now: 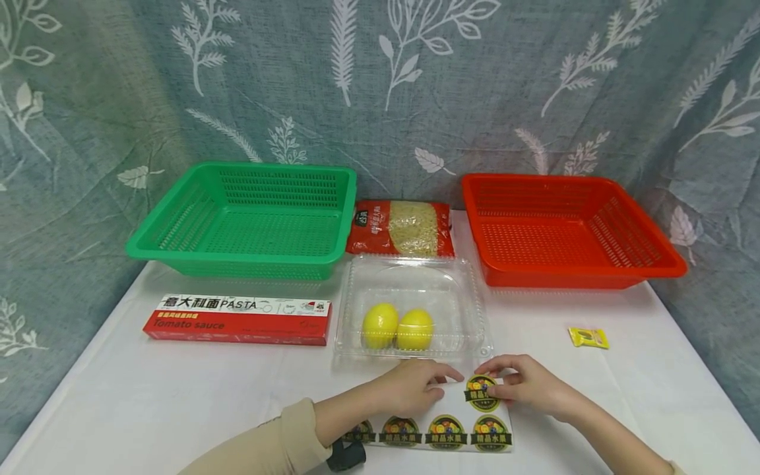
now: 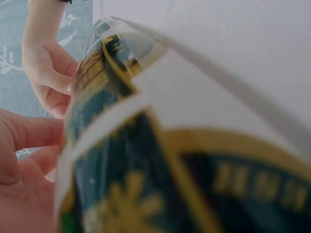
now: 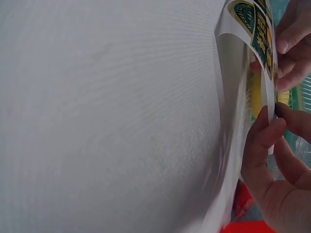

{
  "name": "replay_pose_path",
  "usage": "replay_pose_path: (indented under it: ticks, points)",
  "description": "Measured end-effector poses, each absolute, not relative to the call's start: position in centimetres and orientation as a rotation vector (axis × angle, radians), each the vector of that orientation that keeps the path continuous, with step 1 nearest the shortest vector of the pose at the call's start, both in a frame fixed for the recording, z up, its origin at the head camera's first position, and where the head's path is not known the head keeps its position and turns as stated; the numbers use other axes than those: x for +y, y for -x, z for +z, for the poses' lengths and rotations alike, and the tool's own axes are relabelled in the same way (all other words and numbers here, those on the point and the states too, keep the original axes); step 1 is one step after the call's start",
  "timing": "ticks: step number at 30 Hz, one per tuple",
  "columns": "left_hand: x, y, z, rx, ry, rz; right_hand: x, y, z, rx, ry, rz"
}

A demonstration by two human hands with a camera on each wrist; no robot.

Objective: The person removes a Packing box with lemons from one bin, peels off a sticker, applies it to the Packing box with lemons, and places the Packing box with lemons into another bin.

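Observation:
A white sheet of round fruit stickers (image 1: 448, 432) lies near the front of the table, its upper edge raised and bent. My left hand (image 1: 410, 389) holds this upper edge, with the thumb on the printed side. At the top right corner, my right hand (image 1: 525, 386) pinches a round sticker (image 1: 482, 394) between thumb and index finger. Whether that sticker has parted from the sheet, I cannot tell. The right wrist view shows the right hand's fingertips (image 3: 269, 121) at the sheet's edge. Just beyond the hands sits a clear plastic box (image 1: 457, 316) with two lemons (image 1: 380, 326).
Behind stand a green basket (image 1: 237, 254) and a red basket (image 1: 570, 274), with a pasta bag (image 1: 400, 227) between them. A red-and-white pasta box (image 1: 237, 320) lies at left. One small yellow packet (image 1: 588, 338) lies at right.

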State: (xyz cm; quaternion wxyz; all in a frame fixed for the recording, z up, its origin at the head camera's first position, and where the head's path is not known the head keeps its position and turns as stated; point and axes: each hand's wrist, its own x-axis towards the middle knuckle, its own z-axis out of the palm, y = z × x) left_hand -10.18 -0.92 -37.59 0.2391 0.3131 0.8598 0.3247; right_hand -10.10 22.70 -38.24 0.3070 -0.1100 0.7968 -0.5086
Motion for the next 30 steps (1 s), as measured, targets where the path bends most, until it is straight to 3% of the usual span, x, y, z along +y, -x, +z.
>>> replay_pose_path:
  ticks: [9, 30]
  points:
    - [-1.02, 9.91, -37.57, 2.395, -1.002, 0.727, 22.81, 10.14, -38.36, 2.161, 0.298, -1.351]
    - [-1.02, 9.77, -37.97, 2.452, -0.930, 0.741, 22.81, 10.09, -38.26, 2.305, 0.308, -1.324]
